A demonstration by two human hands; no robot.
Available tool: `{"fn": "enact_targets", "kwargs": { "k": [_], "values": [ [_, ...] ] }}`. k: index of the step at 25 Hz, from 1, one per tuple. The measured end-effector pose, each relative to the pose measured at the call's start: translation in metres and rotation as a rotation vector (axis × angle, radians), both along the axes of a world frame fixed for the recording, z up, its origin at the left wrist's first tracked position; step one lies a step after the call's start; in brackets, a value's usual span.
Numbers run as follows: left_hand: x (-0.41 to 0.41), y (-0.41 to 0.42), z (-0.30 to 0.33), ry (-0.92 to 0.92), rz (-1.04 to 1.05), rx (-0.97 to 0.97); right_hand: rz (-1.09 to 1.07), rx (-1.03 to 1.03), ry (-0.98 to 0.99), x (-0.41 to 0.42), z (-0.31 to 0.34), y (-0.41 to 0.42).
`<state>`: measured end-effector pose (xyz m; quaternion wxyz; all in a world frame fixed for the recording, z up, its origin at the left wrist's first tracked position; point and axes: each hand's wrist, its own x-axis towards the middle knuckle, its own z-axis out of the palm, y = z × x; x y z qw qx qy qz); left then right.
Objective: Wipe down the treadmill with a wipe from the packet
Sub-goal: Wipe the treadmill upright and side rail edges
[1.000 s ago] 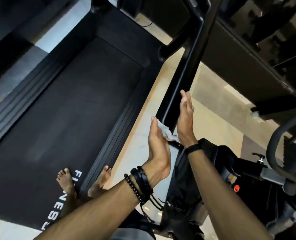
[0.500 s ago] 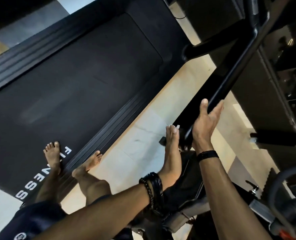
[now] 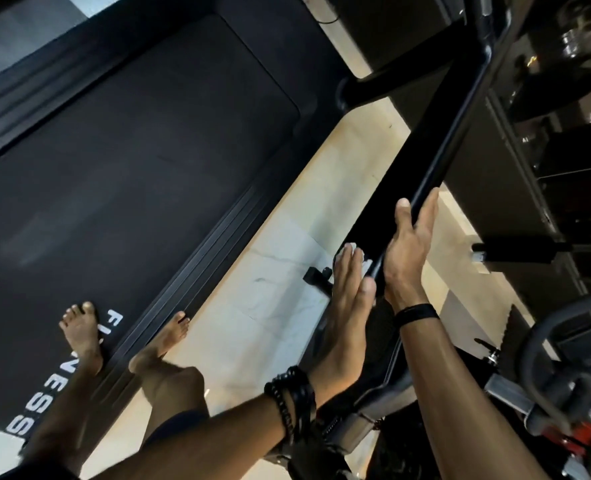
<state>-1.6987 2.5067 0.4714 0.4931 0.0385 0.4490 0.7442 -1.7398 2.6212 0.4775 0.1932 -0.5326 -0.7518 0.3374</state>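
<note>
The wipe (image 3: 360,257) is out and pressed flat on the treadmill's side rail (image 3: 436,161) by the left hand (image 3: 347,292). Just beside, the right hand (image 3: 408,251) grips the rail. The belt (image 3: 131,161), far below the rail, looks unwiped

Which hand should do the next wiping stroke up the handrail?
Left. The left hand already presses the wipe flat against the handrail; the right hand grips the rail bare.
</note>
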Motion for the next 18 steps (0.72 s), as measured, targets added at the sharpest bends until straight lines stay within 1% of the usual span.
{"fn": "enact_targets", "kwargs": {
  "k": [1, 3, 5, 6, 8, 10, 11, 12, 13, 14, 15, 16, 18],
  "values": [
    [-0.007, -0.016, -0.008, -0.002, 0.001, 0.042, 0.0, -0.006, 0.002, -0.001, 0.001, -0.001],
    [-0.008, -0.016, -0.032, 0.011, -0.028, 0.032, -0.009, -0.014, -0.02, -0.003, 0.003, -0.002],
    [-0.019, -0.007, -0.036, -0.065, -0.067, -0.017, -0.012, -0.013, -0.018, -0.004, 0.002, -0.002],
    [-0.02, -0.009, -0.027, -0.081, -0.081, -0.029, -0.01, -0.011, -0.013, -0.003, 0.002, -0.003],
    [-0.009, -0.019, -0.012, 0.018, -0.077, 0.006, -0.006, -0.003, -0.004, -0.002, 0.001, -0.002],
    [0.002, -0.029, -0.009, 0.06, -0.014, 0.085, -0.008, -0.003, -0.008, -0.002, 0.001, 0.0],
    [0.001, -0.027, -0.016, 0.075, 0.005, 0.07, -0.009, -0.009, -0.01, -0.002, 0.001, 0.0],
    [-0.006, -0.021, -0.022, 0.055, -0.02, 0.019, -0.009, -0.016, -0.008, -0.002, 0.001, -0.001],
    [-0.016, -0.013, -0.028, -0.001, -0.05, -0.016, -0.01, -0.019, -0.001, -0.002, 0.001, -0.002],
    [-0.022, -0.009, -0.028, -0.02, -0.076, -0.045, -0.011, -0.02, 0.006, -0.001, 0.001, -0.004],
    [-0.021, -0.011, -0.023, 0.014, -0.082, -0.033, -0.009, -0.019, 0.012, -0.001, 0.002, -0.004],
    [-0.017, -0.016, -0.013, 0.09, -0.076, -0.001, -0.007, -0.02, 0.014, -0.001, 0.001, -0.003],
    [-0.011, -0.025, -0.008, 0.16, -0.063, 0.099, -0.013, -0.02, 0.007, -0.002, 0.0, -0.001]
  ]
}}
